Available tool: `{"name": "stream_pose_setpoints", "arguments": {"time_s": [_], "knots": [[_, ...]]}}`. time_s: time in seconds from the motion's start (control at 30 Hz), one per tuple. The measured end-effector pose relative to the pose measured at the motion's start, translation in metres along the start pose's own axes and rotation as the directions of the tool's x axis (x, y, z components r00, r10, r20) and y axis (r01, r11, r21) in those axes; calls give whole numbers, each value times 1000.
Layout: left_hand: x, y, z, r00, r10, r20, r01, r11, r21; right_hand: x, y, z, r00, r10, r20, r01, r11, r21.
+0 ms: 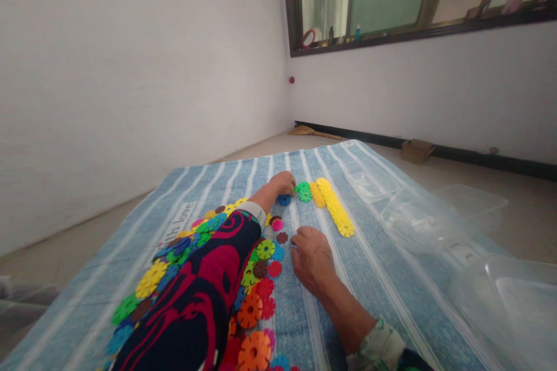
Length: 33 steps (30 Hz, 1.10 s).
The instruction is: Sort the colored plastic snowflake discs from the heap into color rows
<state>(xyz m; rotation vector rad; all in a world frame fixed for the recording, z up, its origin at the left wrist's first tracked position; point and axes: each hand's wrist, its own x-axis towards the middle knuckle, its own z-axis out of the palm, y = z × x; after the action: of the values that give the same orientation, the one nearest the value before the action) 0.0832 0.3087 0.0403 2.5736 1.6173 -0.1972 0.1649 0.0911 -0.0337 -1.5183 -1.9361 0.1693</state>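
My left hand reaches across the striped cloth with its fingertips pinched together at the left edge of the green notched plastic discs. Just under that hand lies a blue disc. Right of the green discs are an orange-yellow row and a longer row of overlapping yellow discs. My right hand rests nearer to me, fingers curled in, beside a small brown disc; anything inside it is hidden. A multicoloured heap of discs spreads beneath and around my left sleeve.
The blue-and-white striped cloth covers the work surface. Along its right side stand clear plastic containers. A broom and a cardboard box lie on the floor by the walls. A window ledge holds bottles.
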Motion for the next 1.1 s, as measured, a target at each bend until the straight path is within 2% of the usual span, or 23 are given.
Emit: {"name": "stream_pose_setpoints", "arguments": {"time_s": [0.63,0.93,1.1], "knots": [[4,10,-2,996,-57,64,55,998,27,1,-1,-1,1000,9,9,-9,1000,-2],[-3,-2,-9,999,-49,22,49,999,12,0,-2,-2,1000,15,18,-14,1000,-14],[-7,1,-9,998,-62,9,62,998,27,0,-3,-4,1000,11,13,-11,1000,-2]]}}
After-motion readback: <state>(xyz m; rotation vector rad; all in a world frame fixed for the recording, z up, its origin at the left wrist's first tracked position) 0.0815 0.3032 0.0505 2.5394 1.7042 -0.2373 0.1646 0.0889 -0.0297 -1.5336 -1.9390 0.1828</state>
